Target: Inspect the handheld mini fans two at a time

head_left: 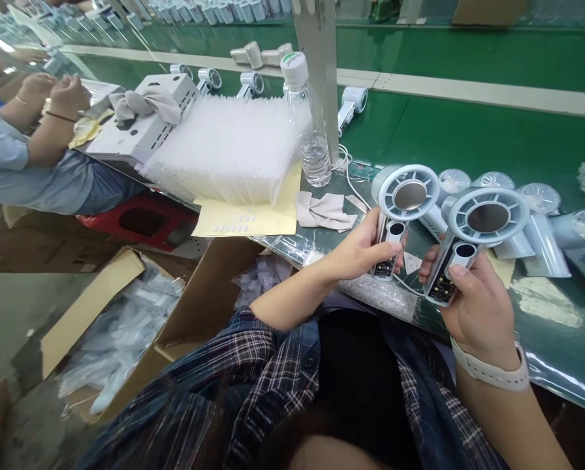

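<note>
My left hand [371, 245] is closed around the handle of a light blue handheld fan [388, 186], its thumb lying on the handle front. In my right hand [483, 300] I grip a second handheld fan [452, 212] of the same kind, thumb on its handle too. Both fans are upright with their round ringed heads toward me, and the dark handle fronts show small parts I cannot make out. Just behind them several more fans [542, 196] lie on the table, some in clear wrapping. A grey cloth [326, 210] rests left of my left hand.
A water bottle [315, 143] stands beside a stack of clear plastic bags [234, 147] on yellow paper [273, 219]. A post [319, 72] rises behind. On the green belt [434, 134] lies another fan [352, 104]. A carton [194, 307] holds plastic bags below. A co-worker's hands [70, 94] are at left.
</note>
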A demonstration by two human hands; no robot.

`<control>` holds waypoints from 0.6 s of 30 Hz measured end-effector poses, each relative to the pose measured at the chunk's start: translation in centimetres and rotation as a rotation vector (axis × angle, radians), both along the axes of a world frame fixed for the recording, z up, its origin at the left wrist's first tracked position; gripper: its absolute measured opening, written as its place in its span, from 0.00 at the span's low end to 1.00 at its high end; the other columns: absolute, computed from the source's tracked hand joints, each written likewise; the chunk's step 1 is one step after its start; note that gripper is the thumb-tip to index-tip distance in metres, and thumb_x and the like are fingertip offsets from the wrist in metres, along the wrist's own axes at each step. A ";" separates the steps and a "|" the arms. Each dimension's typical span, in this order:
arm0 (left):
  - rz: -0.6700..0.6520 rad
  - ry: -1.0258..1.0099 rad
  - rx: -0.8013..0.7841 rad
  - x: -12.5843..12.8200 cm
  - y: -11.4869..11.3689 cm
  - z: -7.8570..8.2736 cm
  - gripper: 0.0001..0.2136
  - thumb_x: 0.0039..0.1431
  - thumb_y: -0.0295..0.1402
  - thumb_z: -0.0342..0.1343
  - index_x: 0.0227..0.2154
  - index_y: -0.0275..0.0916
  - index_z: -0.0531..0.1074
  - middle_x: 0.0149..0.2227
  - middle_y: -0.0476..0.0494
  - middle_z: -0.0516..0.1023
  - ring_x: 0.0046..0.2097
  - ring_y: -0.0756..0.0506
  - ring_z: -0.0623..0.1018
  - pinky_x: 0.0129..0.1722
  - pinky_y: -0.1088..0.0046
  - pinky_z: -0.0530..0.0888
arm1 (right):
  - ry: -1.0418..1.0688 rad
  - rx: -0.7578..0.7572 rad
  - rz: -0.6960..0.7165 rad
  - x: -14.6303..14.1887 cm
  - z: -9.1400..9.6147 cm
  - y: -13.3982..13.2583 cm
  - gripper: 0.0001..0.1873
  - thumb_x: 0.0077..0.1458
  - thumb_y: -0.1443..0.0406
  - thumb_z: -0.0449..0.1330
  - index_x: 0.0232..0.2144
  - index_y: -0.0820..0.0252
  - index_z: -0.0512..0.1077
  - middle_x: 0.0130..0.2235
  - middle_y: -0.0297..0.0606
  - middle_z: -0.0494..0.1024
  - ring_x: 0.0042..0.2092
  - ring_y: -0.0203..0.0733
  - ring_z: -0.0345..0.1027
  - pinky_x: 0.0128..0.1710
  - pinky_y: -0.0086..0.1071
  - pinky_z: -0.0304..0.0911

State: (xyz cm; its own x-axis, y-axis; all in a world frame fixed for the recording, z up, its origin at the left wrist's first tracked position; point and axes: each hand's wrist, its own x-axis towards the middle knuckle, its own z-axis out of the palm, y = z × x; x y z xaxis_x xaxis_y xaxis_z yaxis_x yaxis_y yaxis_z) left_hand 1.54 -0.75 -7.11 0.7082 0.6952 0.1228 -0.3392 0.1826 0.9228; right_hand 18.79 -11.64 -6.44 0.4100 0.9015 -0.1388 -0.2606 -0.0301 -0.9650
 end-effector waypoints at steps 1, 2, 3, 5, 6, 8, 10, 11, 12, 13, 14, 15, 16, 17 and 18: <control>-0.018 -0.002 0.003 0.0 0.0 -0.1 0.27 0.59 0.52 0.69 0.45 0.44 0.61 0.36 0.51 0.76 0.33 0.46 0.79 0.38 0.64 0.77 | 0.002 -0.003 0.003 0.0 -0.1 0.0 0.14 0.53 0.55 0.73 0.41 0.51 0.79 0.38 0.40 0.79 0.34 0.46 0.69 0.34 0.42 0.68; -0.034 -0.003 0.005 0.0 0.0 -0.2 0.27 0.59 0.51 0.70 0.46 0.43 0.61 0.36 0.50 0.76 0.35 0.46 0.80 0.39 0.63 0.77 | 0.011 -0.004 0.004 -0.1 -0.2 0.0 0.15 0.53 0.55 0.73 0.41 0.51 0.79 0.38 0.40 0.79 0.35 0.46 0.69 0.34 0.42 0.68; -0.047 -0.001 0.005 0.1 0.0 -0.4 0.27 0.59 0.51 0.70 0.47 0.43 0.61 0.36 0.50 0.77 0.35 0.46 0.80 0.41 0.63 0.77 | 0.025 -0.005 0.002 -0.2 -0.2 0.0 0.15 0.52 0.55 0.73 0.41 0.52 0.79 0.38 0.40 0.79 0.35 0.46 0.70 0.34 0.42 0.69; -0.056 0.008 -0.013 0.3 -0.1 -0.9 0.28 0.59 0.52 0.70 0.47 0.44 0.61 0.36 0.50 0.77 0.36 0.46 0.80 0.42 0.63 0.76 | 0.053 -0.011 -0.014 -0.3 -0.2 -0.1 0.16 0.50 0.55 0.73 0.40 0.53 0.80 0.38 0.40 0.79 0.35 0.46 0.70 0.33 0.40 0.69; -0.056 0.011 -0.030 0.4 -0.2 -1.1 0.28 0.58 0.53 0.70 0.47 0.44 0.61 0.35 0.50 0.77 0.35 0.46 0.79 0.41 0.63 0.76 | 0.058 -0.015 -0.020 -0.3 -0.1 -0.2 0.15 0.50 0.55 0.73 0.39 0.53 0.80 0.38 0.40 0.79 0.35 0.46 0.70 0.33 0.40 0.69; -0.050 0.019 -0.062 0.6 -0.4 -1.3 0.29 0.57 0.55 0.70 0.46 0.44 0.61 0.34 0.51 0.76 0.33 0.46 0.78 0.39 0.63 0.76 | 0.047 -0.012 -0.031 -0.3 -0.1 -0.3 0.13 0.51 0.57 0.72 0.39 0.52 0.79 0.38 0.40 0.78 0.35 0.46 0.69 0.32 0.40 0.68; -0.038 0.018 -0.060 0.8 -0.5 -1.3 0.28 0.57 0.55 0.69 0.46 0.44 0.62 0.33 0.52 0.76 0.32 0.46 0.78 0.38 0.63 0.75 | 0.035 0.003 -0.032 -0.2 0.0 -0.4 0.12 0.53 0.58 0.70 0.40 0.51 0.80 0.37 0.41 0.78 0.35 0.47 0.69 0.32 0.42 0.68; -0.038 0.009 -0.046 0.8 -0.5 -1.1 0.27 0.58 0.54 0.69 0.46 0.44 0.62 0.33 0.52 0.76 0.32 0.47 0.78 0.38 0.63 0.75 | 0.036 0.008 -0.029 -0.1 0.0 -0.4 0.12 0.52 0.58 0.70 0.40 0.51 0.80 0.37 0.41 0.78 0.35 0.48 0.69 0.32 0.43 0.68; -0.045 -0.006 -0.029 0.8 -0.5 -1.0 0.26 0.59 0.53 0.68 0.47 0.44 0.62 0.33 0.52 0.76 0.32 0.47 0.78 0.39 0.62 0.75 | 0.040 0.011 -0.023 0.0 0.0 -0.4 0.12 0.52 0.58 0.70 0.40 0.51 0.81 0.37 0.41 0.78 0.35 0.48 0.70 0.32 0.43 0.68; -0.053 -0.022 -0.010 0.8 -0.5 -0.8 0.25 0.60 0.52 0.68 0.47 0.44 0.62 0.33 0.52 0.76 0.32 0.47 0.78 0.39 0.62 0.76 | 0.043 0.013 -0.021 0.0 0.0 -0.4 0.12 0.52 0.58 0.70 0.40 0.52 0.81 0.37 0.42 0.78 0.34 0.48 0.70 0.31 0.43 0.68; -0.056 -0.030 0.002 0.7 -0.5 -0.6 0.25 0.60 0.51 0.68 0.46 0.43 0.62 0.33 0.52 0.76 0.32 0.47 0.78 0.39 0.62 0.76 | 0.047 0.011 -0.025 0.0 0.1 -0.4 0.11 0.52 0.58 0.70 0.39 0.52 0.81 0.36 0.42 0.78 0.34 0.47 0.69 0.31 0.42 0.67; -0.048 -0.029 0.004 0.7 -0.4 -0.5 0.25 0.60 0.51 0.68 0.46 0.43 0.62 0.33 0.52 0.76 0.31 0.47 0.78 0.39 0.63 0.76 | 0.049 0.008 -0.035 0.0 0.1 -0.4 0.11 0.52 0.58 0.71 0.38 0.52 0.81 0.36 0.41 0.78 0.33 0.47 0.69 0.30 0.41 0.67; -0.031 -0.018 -0.008 0.6 -0.4 -0.4 0.26 0.60 0.52 0.68 0.46 0.43 0.62 0.33 0.52 0.75 0.31 0.47 0.78 0.38 0.63 0.76 | 0.051 0.003 -0.050 -0.1 0.1 -0.3 0.11 0.51 0.59 0.71 0.38 0.53 0.81 0.35 0.41 0.78 0.33 0.46 0.69 0.29 0.40 0.66; -0.014 -0.002 -0.030 0.5 -0.4 -0.4 0.26 0.59 0.52 0.69 0.46 0.43 0.61 0.34 0.52 0.75 0.31 0.48 0.78 0.36 0.64 0.76 | 0.052 -0.002 -0.065 -0.2 0.2 -0.3 0.11 0.50 0.59 0.70 0.38 0.53 0.81 0.35 0.40 0.78 0.32 0.46 0.69 0.28 0.39 0.66; -0.009 0.013 -0.058 0.5 -0.4 -0.3 0.27 0.59 0.52 0.69 0.45 0.42 0.61 0.34 0.52 0.74 0.30 0.48 0.77 0.35 0.65 0.76 | 0.056 -0.011 -0.078 -0.2 0.2 -0.2 0.12 0.49 0.59 0.70 0.38 0.53 0.81 0.34 0.39 0.78 0.32 0.45 0.69 0.27 0.39 0.66</control>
State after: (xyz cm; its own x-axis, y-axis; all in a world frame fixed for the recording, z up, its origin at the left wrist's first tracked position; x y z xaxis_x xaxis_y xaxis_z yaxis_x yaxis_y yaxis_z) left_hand 2.00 -1.11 -7.46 0.7159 0.6944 0.0733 -0.3256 0.2392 0.9147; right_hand 18.56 -11.86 -6.22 0.4699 0.8656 -0.1730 -0.3163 -0.0178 -0.9485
